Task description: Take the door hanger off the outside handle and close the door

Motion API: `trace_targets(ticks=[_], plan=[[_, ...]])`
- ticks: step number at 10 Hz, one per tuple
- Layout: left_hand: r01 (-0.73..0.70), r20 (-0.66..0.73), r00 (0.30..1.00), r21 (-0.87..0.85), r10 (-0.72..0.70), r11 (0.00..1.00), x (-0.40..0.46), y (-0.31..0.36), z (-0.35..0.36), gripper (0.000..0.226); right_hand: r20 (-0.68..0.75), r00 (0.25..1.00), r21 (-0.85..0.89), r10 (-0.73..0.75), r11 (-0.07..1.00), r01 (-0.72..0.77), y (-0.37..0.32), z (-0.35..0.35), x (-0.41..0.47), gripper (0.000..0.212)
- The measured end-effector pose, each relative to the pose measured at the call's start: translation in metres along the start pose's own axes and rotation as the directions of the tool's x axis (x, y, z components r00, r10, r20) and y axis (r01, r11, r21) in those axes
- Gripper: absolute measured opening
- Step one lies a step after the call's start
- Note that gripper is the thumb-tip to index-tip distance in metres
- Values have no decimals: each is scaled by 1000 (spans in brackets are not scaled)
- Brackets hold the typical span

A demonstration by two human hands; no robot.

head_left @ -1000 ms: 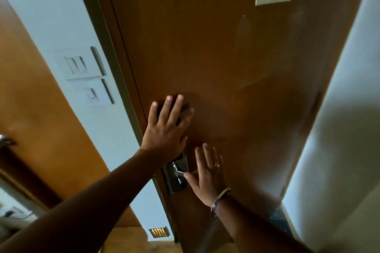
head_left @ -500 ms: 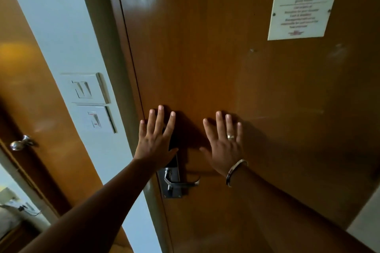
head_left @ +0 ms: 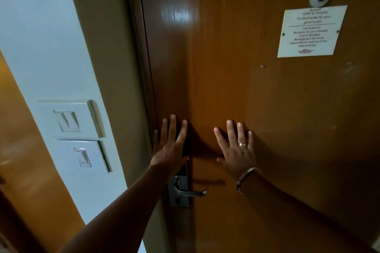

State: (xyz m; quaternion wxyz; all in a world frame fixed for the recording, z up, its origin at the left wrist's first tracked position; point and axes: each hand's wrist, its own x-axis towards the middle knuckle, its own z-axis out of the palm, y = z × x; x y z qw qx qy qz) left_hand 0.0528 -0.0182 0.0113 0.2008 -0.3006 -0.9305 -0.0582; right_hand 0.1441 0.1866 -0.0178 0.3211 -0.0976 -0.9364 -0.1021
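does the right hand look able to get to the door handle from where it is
Probably yes. The right hand lies flat and empty on the door, just above and to the right of the lever handle. Nothing shows between them, and the lever's free end points toward that hand.

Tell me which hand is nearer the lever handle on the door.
Left. The left hand lies flat on the door just above the lock plate, over the base of the lever handle. The right hand is flat on the door, up and to the lever's right.

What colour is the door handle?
Silver metal handle, on a matching plate; head view.
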Motion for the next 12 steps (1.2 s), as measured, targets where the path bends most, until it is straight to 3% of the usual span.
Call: trace_targets(ticks=[3, 6, 8, 10, 12], plan=[[11, -41, 999, -40, -13, 999, 37, -4, 30, 141, -5, 1000, -79, 17, 997, -17, 5, 22, 21, 117], [13, -89, 996, 4, -12, 1000, 52, -4, 36, 130, 49, 995, -73, 82, 994, -78, -3, 24, 34, 120], [-20, -191, 982, -55, 9, 998, 57, -6, 49, 134, 25, 998, -87, 55, 995, -53, 8, 36, 36, 128], [52, -102, 993, -18, -54, 998, 50, 6, 35, 131, 100, 989, -91, 109, 991, -100, -3, 17, 34, 116], [65, -41, 997, -25, -66, 998, 30, 16, 14, 117, 27, 997, -20, 77, 997, -77, 0, -16, 29, 98]])
